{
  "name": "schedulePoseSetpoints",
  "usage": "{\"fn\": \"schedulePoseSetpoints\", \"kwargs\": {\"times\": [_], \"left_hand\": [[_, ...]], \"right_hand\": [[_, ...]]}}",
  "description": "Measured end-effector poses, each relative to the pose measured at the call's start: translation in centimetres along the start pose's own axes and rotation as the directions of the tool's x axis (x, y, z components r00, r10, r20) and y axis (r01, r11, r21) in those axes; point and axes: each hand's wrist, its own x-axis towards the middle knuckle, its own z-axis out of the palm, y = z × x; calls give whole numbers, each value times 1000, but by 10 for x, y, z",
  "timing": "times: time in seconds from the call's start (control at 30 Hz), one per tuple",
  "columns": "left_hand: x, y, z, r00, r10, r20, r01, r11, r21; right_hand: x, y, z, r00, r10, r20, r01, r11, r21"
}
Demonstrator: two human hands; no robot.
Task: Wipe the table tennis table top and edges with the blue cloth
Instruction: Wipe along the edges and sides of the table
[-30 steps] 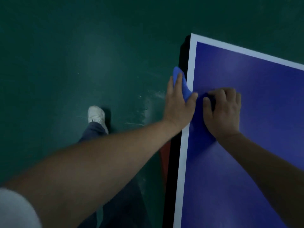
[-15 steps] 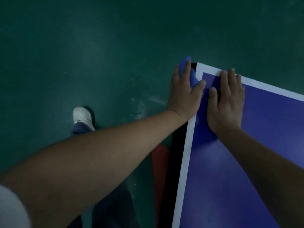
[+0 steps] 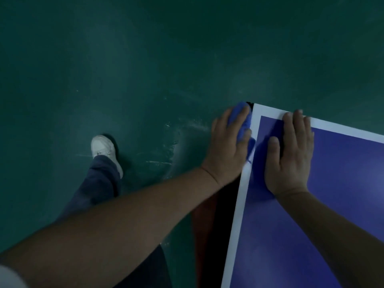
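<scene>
The table tennis table [image 3: 295, 235] has a blue top with a white border line and fills the lower right; its far left corner is near the middle of the view. My left hand [image 3: 227, 148] presses the blue cloth [image 3: 239, 115] against the table's left side edge, right at that corner, with the cloth bulging out above and between my fingers. My right hand [image 3: 291, 154] lies flat on the table top beside it, fingers together and reaching onto the white end line. It holds nothing.
Dark green floor [image 3: 124, 69] surrounds the table, with pale scuff marks [image 3: 172, 142] left of the corner. My leg in dark trousers and a white shoe [image 3: 105, 150] stand on the floor to the left. A red panel [image 3: 204, 221] shows under the table's edge.
Both hands slid forward along the table's left edge, from partway down it to the far corner. The cloth stayed under my left hand, and my right hand flattened out.
</scene>
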Motion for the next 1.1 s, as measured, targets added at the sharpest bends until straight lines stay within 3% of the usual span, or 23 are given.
{"fn": "schedulePoseSetpoints", "kwargs": {"times": [0.03,0.1,0.13,0.2,0.27,0.3,0.33,0.4,0.43,0.57,0.67,0.73,0.87,1.0,1.1], "left_hand": [[13,-10,-6,991,-134,5,134,989,-63],[31,-26,-21,905,-425,9,416,882,-221],[32,-27,-28,895,-445,-38,427,878,-217],[20,-12,-30,966,-207,-153,185,971,-149],[-1,4,-15,993,92,-73,-94,995,-29],[-4,5,-7,993,117,4,-117,993,10],[3,1,-6,999,20,35,-21,999,24],[23,-8,-11,947,-322,17,323,944,-73],[25,-11,-15,932,-363,1,361,926,-114],[-24,10,-10,998,-69,13,70,991,-114],[-44,11,9,960,-278,25,277,936,-219],[-18,10,10,936,-351,-2,341,911,-233],[65,3,3,955,-296,-5,293,946,-135],[116,-2,-14,919,-386,82,392,916,-82],[124,7,-29,930,-304,207,327,941,-89]], "right_hand": [[0,-1,0,1000,0,6,0,1000,-1],[0,-2,-2,1000,1,6,-1,1000,-4],[0,-2,-1,1000,-2,3,2,1000,-2],[0,-1,0,1000,-8,-9,8,1000,-2],[0,0,1,1000,-9,1,9,1000,-11],[0,0,0,1000,-5,6,5,1000,-14],[0,0,0,1000,0,13,0,1000,-18],[0,-2,-2,1000,5,16,-5,1000,-18],[-1,-3,-3,1000,6,13,-6,1000,-19],[-1,-1,-1,1000,-1,9,1,1000,-15],[-2,2,0,1000,-9,1,9,1000,-14],[-2,5,1,1000,-18,-9,18,1000,-14],[0,6,3,1000,-22,-13,22,1000,-15],[-2,5,4,999,-21,-26,21,1000,6],[-3,4,4,999,-6,-52,7,1000,28]]}}
